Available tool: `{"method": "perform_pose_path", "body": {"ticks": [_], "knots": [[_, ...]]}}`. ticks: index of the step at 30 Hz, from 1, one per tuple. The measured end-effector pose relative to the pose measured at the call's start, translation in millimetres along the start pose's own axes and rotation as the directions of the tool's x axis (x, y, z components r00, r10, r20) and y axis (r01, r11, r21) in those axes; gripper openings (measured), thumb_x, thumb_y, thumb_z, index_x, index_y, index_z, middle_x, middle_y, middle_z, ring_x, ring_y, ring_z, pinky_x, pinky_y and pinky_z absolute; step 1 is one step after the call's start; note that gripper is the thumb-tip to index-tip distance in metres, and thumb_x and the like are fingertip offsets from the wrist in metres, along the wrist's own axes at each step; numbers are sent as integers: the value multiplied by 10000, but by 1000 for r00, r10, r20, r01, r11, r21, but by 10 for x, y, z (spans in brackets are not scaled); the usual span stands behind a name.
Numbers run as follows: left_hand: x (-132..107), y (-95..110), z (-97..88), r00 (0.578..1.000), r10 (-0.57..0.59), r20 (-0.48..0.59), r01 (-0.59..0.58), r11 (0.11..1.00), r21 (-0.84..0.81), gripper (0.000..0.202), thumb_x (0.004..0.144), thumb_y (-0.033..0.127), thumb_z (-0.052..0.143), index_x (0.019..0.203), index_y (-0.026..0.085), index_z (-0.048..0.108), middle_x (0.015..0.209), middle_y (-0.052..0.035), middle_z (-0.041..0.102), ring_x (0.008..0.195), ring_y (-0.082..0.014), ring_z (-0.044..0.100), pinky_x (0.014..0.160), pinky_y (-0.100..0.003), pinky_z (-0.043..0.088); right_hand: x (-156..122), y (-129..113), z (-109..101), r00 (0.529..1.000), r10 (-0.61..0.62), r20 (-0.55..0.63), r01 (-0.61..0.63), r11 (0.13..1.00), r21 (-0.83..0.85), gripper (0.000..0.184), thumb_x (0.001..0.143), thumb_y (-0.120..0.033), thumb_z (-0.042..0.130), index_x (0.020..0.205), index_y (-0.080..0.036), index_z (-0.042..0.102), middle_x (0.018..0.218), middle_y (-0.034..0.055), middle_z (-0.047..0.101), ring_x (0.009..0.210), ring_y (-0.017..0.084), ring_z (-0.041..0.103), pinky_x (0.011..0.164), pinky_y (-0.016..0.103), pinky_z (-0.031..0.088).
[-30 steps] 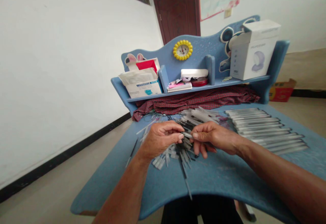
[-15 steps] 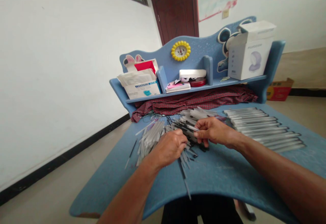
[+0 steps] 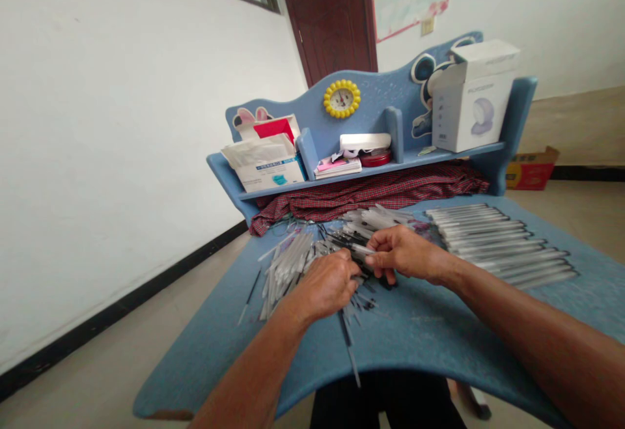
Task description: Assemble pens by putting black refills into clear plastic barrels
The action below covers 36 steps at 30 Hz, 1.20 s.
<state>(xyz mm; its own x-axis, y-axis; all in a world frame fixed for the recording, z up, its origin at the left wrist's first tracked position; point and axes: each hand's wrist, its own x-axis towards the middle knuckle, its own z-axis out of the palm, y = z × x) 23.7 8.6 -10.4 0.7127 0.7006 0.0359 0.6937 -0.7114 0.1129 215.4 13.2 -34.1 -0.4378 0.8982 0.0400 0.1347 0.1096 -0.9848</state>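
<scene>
My right hand [image 3: 405, 254] pinches a translucent pen barrel [image 3: 360, 249] between thumb and fingers; its tip points left. Close by on the left, my left hand [image 3: 332, 279] is closed, with its fingertips turned down and whatever they hold hidden. Both hands hover low over a jumble of pen parts. Loose whitish pen tubes [image 3: 288, 263] lie fanned out left of my left hand. Behind my right hand is a heap of clear barrels [image 3: 374, 217]. Dark caps and thin refills lie partly covered by my hands. Several pens [image 3: 488, 237] form a neat row on the right.
The blue desk [image 3: 415, 338] has a curved front edge. At its back, a checked cloth [image 3: 371, 194] lies under a shelf [image 3: 410, 159] holding a mask box [image 3: 276, 175], a red round case [image 3: 375, 158] and a white carton [image 3: 473, 107]. One thin refill [image 3: 352, 357] reaches the front edge.
My right hand has shifted slightly left with the pen barrel, nearer my left hand. My left hand stays nearly in place. The whole view has shifted a little.
</scene>
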Motion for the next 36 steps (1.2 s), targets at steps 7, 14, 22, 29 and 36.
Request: {"method": "perform_pose_path", "body": {"ticks": [7,14,22,29,36], "knots": [[84,39,-5,999,-17,44,14,998,62,193,788,175,564,895,205,721,908,-65,666,871,-212,624,772,-291,464,-14,-25,29,1000,-2,1,2,1000,-11,157,756,-284,623,702,-172,527,527,-34,595,379,72,501,385,186,364],[83,-15,-13,994,-64,-88,52,989,-138,59,752,167,597,721,154,644,686,-14,590,655,-152,558,623,-253,408,-17,-99,6,984,-93,-149,76,990,-121,261,774,-364,598,602,-171,553,508,-30,524,437,80,463,416,208,303],[24,-63,-110,895,-438,-90,76,348,-934,266,688,229,680,935,134,653,599,46,561,489,-69,487,460,-183,322,-134,-294,64,926,-218,-309,220,975,-27,439,714,-490,659,450,-174,506,383,-56,379,382,56,299,391,228,225],[17,-136,-123,841,-542,-13,-52,-56,-997,220,654,181,717,855,121,651,632,-6,636,472,-57,519,411,-146,328,-185,-334,168,868,-316,-382,380,919,103,255,696,-401,740,694,-161,654,527,12,653,404,98,530,385,202,422],[10,-185,-96,816,-575,66,-75,-217,-973,73,723,104,656,749,115,588,615,-30,647,430,-54,514,374,-127,337,-260,-379,195,749,-416,-516,503,863,34,136,749,-293,725,802,-180,672,639,16,695,533,146,653,463,230,546]]}}
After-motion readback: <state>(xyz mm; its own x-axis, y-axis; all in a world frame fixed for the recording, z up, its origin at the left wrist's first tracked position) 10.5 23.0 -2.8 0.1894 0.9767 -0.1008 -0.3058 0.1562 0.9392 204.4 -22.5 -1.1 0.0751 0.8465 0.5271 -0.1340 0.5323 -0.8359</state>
